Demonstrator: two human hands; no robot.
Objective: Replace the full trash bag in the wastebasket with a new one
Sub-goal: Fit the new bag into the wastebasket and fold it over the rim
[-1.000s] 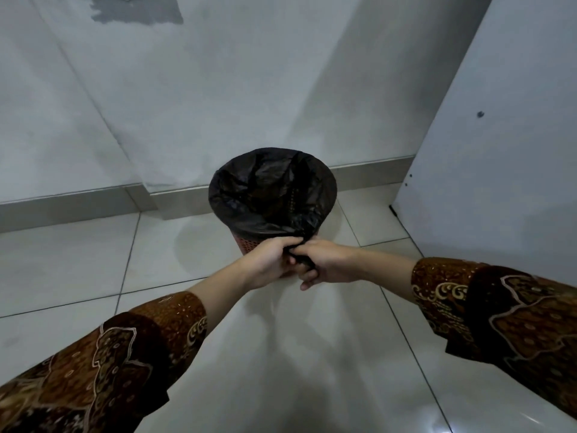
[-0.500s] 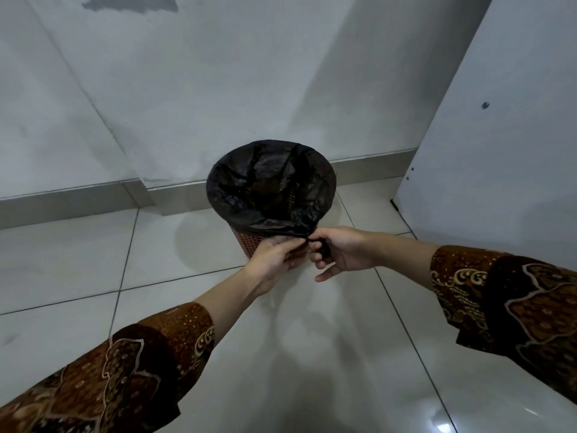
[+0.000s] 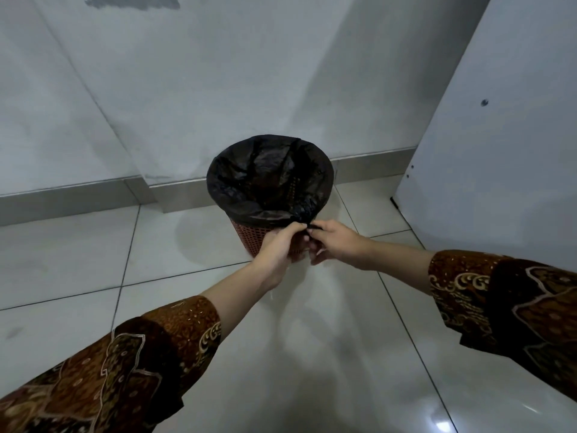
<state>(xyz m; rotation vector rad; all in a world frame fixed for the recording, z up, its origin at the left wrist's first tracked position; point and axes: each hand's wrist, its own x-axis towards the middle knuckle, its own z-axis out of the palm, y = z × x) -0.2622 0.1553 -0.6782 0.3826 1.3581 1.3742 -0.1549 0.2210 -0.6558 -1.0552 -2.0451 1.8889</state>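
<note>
Head view, bag: lining the red perforated wastebasket (image 3: 249,242), a crinkled black trash bag (image 3: 265,179), folded over the rim, open at top.
Grip: left hand (image 3: 281,242) and right hand (image 3: 335,243) both pinched on a gathered twist of bag at the near rim.
Hidden: basket's near wall behind the hands; bag's contents too dark to tell.
Room: glossy pale floor tiles (image 3: 312,354), white wall (image 3: 218,89) beyond, white panel (image 3: 499,151) at right.

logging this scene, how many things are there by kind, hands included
bag: 1
basket: 1
hands: 2, left hand and right hand
total: 4
</note>
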